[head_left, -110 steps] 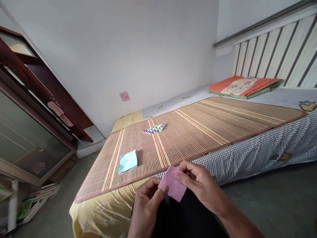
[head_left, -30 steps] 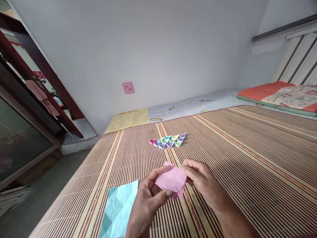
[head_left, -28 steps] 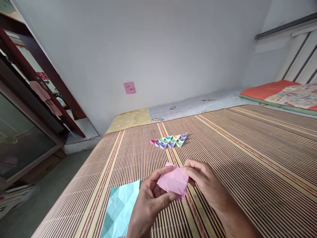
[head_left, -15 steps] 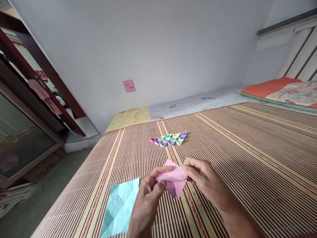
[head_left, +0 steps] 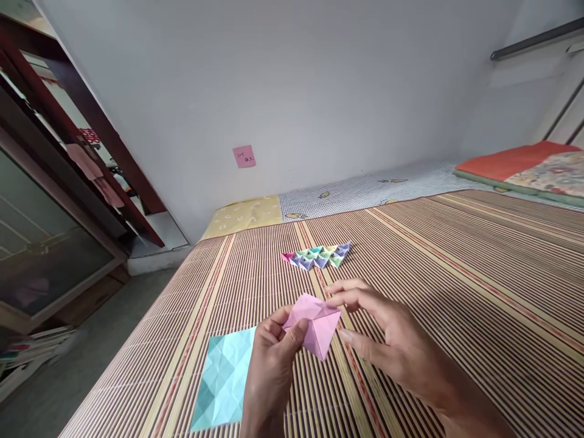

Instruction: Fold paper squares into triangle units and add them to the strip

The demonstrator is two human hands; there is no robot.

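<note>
My left hand [head_left: 271,365] pinches a folded pink paper [head_left: 314,322] at its left corner, holding it just above the striped bamboo mat [head_left: 456,274]. Beside the paper's right edge is my right hand [head_left: 387,337], fingers stretched out and apart, fingertips close to the pink fold. A creased light-blue paper sheet [head_left: 223,377] lies flat on the mat to the left of my left hand. Farther back on the mat sits a row of small folded paper pieces in several colours [head_left: 317,255].
The mat covers a bed with a checked sheet [head_left: 365,185] and a yellow sheet [head_left: 244,213] against a white wall bearing a pink sticky note [head_left: 244,156]. An orange pillow [head_left: 524,164] lies far right. A dark wooden cabinet with glass [head_left: 55,201] stands left.
My right hand has let go of the pink paper and spread its fingers; the left hand alone keeps hold. The paper now shows a pointed, folded shape. The view drifted slightly left.
</note>
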